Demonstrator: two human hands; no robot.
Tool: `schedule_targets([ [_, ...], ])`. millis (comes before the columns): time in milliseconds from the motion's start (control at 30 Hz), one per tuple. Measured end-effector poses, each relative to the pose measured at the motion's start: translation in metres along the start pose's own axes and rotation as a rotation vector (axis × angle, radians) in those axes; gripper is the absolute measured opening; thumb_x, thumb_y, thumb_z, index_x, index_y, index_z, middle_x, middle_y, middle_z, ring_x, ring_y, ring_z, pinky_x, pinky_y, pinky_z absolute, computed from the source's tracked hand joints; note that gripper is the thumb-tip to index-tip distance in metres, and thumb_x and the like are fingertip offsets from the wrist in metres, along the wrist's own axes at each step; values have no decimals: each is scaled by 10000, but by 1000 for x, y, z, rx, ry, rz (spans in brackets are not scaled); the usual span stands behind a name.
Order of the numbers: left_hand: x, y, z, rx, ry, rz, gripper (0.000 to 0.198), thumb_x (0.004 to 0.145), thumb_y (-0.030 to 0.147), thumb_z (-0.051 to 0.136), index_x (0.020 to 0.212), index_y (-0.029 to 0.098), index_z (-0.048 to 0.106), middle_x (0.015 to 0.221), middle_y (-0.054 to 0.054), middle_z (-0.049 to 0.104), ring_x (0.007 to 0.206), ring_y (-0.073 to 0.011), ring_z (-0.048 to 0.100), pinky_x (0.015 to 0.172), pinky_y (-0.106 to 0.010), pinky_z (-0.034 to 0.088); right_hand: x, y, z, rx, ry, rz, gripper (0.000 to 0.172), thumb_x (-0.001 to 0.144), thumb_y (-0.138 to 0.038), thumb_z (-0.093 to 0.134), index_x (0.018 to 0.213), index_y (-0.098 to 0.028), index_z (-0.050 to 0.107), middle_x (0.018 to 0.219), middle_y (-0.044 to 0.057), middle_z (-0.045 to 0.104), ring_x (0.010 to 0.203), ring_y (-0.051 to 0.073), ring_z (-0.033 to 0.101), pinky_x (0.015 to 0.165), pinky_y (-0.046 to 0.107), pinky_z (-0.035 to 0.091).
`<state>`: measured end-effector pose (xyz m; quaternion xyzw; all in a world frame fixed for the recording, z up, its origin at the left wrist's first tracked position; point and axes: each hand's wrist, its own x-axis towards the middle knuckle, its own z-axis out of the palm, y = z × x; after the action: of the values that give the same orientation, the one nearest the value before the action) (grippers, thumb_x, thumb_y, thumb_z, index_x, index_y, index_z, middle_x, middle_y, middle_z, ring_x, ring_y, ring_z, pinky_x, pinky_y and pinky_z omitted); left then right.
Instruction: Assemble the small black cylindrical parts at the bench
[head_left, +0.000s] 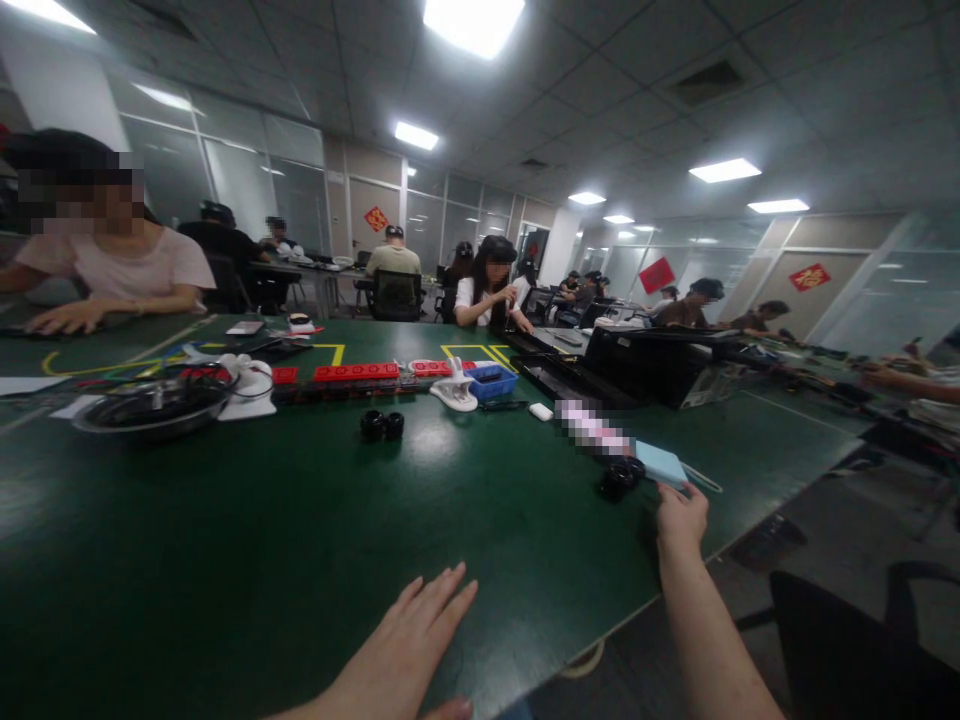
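Note:
My left hand (409, 630) lies flat over the green table (315, 560), its fingers stretched out and nothing in it. Farther right, my right hand (682, 515) reaches the near edge of a flat light blue box (660, 463), thumb and fingers closing at its corner. A pale cord (703, 477) loops out beside the box. Just left of it sit black round pieces (619, 478), and a pinkish, blurred-out item (594, 428) lies behind. A similar pair of black round pieces (382, 425) stands at mid-table.
Along the back are a metal bowl (150, 425), a red strip of parts (356, 371), a white clip (454, 390), a blue tray (495, 384) and a small white case (541, 411). A large black casing (652, 360) stands back right. Other people work around; a chair (840, 640) is at lower right.

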<state>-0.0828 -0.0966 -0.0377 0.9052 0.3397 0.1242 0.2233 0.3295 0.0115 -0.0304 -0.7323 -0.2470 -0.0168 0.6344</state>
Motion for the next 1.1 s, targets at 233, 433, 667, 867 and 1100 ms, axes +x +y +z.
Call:
schedule_targets([
  [233,4,3,-5,-12,-70,7,742,774,572,407,1362,240,99,1419,-82,111,1273,-314,152,1009,-544,162,-65,-84,16,198,-79,-425,416,741,-290,445,1127,-143,395,1088,112,474,964,209,488,825,370,399],
  [433,0,11,-16,9,46,-8,720,737,479,514,1333,205,217,1394,-112,229,1251,-313,232,998,-524,229,-195,-158,113,144,-944,-793,380,645,-257,569,1019,-194,536,955,47,587,903,193,530,832,331,412],
  [667,13,-77,-78,366,679,-550,498,756,351,485,1205,158,394,1231,-100,424,1185,-243,322,1047,-447,120,-279,-151,187,157,-952,-716,499,656,-181,488,1148,-118,443,1132,132,493,1077,247,430,932,406,321],
  [867,64,-171,-112,291,706,-897,707,652,585,520,1179,120,442,1247,-173,410,1176,-338,306,960,-561,161,-270,-141,202,177,-856,-585,500,669,-175,432,1163,-100,407,1104,141,485,1058,246,436,915,395,335],
  [1100,79,-202,-124,198,607,-850,475,629,581,554,938,224,607,1017,-79,598,994,-295,498,916,-506,256,-261,-131,216,185,-856,-448,460,659,-195,437,1107,-93,455,1002,144,527,858,236,522,779,380,423],
])
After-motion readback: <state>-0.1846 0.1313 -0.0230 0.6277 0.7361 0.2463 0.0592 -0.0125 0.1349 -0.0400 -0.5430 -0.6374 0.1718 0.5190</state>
